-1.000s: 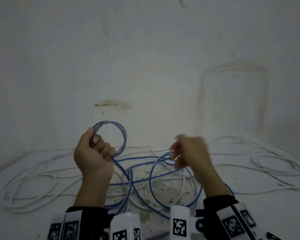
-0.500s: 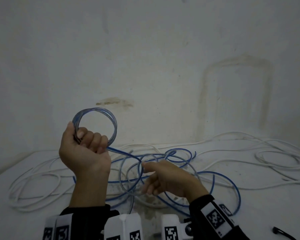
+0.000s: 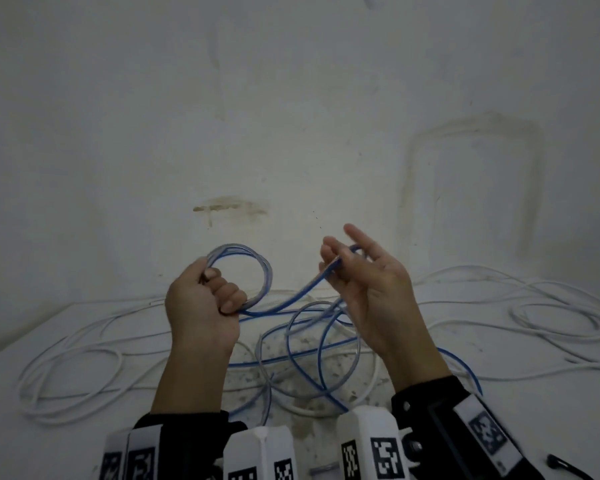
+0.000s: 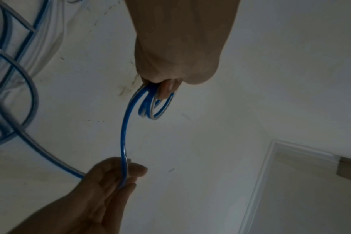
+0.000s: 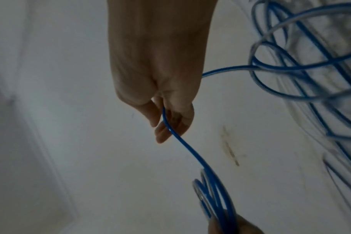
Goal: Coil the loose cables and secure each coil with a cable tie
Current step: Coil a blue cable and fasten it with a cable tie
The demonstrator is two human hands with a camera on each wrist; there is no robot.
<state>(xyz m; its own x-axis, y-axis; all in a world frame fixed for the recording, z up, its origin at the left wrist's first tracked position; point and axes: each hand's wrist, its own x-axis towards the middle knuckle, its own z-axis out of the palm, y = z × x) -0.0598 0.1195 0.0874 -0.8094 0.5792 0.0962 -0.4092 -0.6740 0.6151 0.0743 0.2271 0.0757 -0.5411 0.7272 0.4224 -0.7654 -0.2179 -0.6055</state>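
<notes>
My left hand [image 3: 207,299] grips a small coil of blue cable [image 3: 264,271], held up above the white surface; the same coil [image 4: 150,107] hangs from its fingers in the left wrist view. A free length of the blue cable [image 3: 291,299] runs from the coil to my right hand [image 3: 354,271], which pinches it between thumb and fingers, with two fingers sticking up. The right wrist view shows the cable [image 5: 182,142] leaving the right fingertips [image 5: 162,133] toward the coil [image 5: 214,190]. The rest of the blue cable [image 3: 309,358] lies in loose loops below both hands.
Loose white cables lie on the surface at the left [image 3: 70,375] and at the right [image 3: 561,320]. A stained white wall [image 3: 291,116] rises just behind. A black cable tie [image 3: 568,471] lies at the bottom right edge.
My right hand rose from the tangle on the surface with a length of blue cable and now holds it level with the coil. The left hand with the coil shifted right.
</notes>
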